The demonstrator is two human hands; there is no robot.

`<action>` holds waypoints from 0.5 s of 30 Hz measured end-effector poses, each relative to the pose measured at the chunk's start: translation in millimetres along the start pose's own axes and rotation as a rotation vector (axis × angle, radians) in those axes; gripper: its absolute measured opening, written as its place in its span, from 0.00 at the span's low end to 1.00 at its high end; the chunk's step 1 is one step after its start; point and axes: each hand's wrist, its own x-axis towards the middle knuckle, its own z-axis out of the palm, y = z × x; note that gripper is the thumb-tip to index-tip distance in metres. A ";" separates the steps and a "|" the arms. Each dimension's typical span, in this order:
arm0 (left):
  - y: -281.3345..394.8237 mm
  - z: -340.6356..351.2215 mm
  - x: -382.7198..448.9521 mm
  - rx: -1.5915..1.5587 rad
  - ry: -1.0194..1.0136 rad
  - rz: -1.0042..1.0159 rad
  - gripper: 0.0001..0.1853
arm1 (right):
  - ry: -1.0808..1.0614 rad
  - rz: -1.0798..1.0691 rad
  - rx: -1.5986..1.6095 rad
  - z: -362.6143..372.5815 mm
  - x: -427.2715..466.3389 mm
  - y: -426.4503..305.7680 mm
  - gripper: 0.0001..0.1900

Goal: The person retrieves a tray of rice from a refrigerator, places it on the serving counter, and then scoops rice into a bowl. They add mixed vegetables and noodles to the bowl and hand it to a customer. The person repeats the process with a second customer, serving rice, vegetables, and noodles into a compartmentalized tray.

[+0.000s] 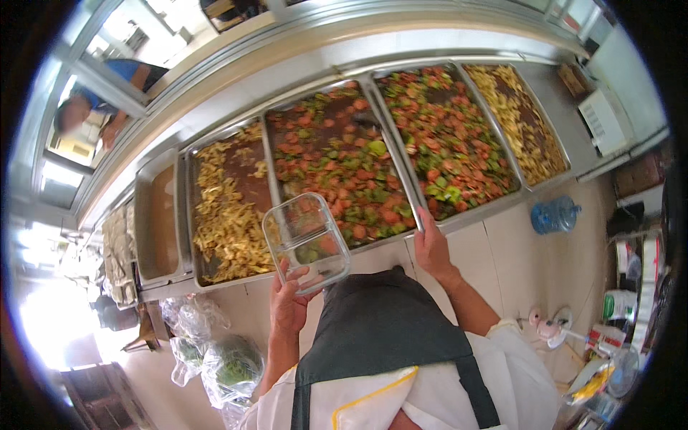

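Observation:
My left hand (292, 302) holds a clear two-compartment food container (310, 238) by its near-left side, tilted over the tray edges. No food shows inside; the colours in it are seen through its walls. My right hand (431, 248) grips the long metal handle (404, 180) of a serving utensil. Its dark, blurred head (366, 119) rests among sliced carrots and green vegetables (344, 177) in the middle metal tray. Left of that stands a tray of yellow, egg-like pieces (226, 226). To the right is a second carrot-and-green-vegetable tray (451, 145).
Another yellow food tray (532, 129) stands far right, near a white box (604, 122). A pan of brown liquid (163, 226) is at left. Behind the window leans a person (126, 78). Plastic bags of greens (231, 365) and a blue water jug (555, 215) are on the floor.

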 end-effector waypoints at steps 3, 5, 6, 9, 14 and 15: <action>-24.1 30.8 -1.2 0.019 0.017 -0.021 0.40 | 0.127 0.097 0.111 -65.2 30.0 31.5 0.27; -35.6 46.4 0.0 0.018 0.008 -0.037 0.40 | 0.097 0.189 0.079 -116.3 55.7 60.8 0.26; -40.2 53.1 -1.0 0.025 0.003 -0.035 0.40 | 0.200 0.132 -0.028 -138.2 71.3 76.9 0.23; -46.7 68.6 -3.3 0.040 -0.005 -0.039 0.39 | 0.061 0.336 -0.213 -203.1 116.8 126.3 0.23; -42.7 87.5 6.2 0.098 -0.040 -0.057 0.40 | -0.096 0.277 -0.545 -248.0 177.9 188.9 0.28; -42.8 91.2 10.1 0.132 -0.036 -0.056 0.41 | -0.119 0.215 -0.625 -254.3 181.4 196.5 0.28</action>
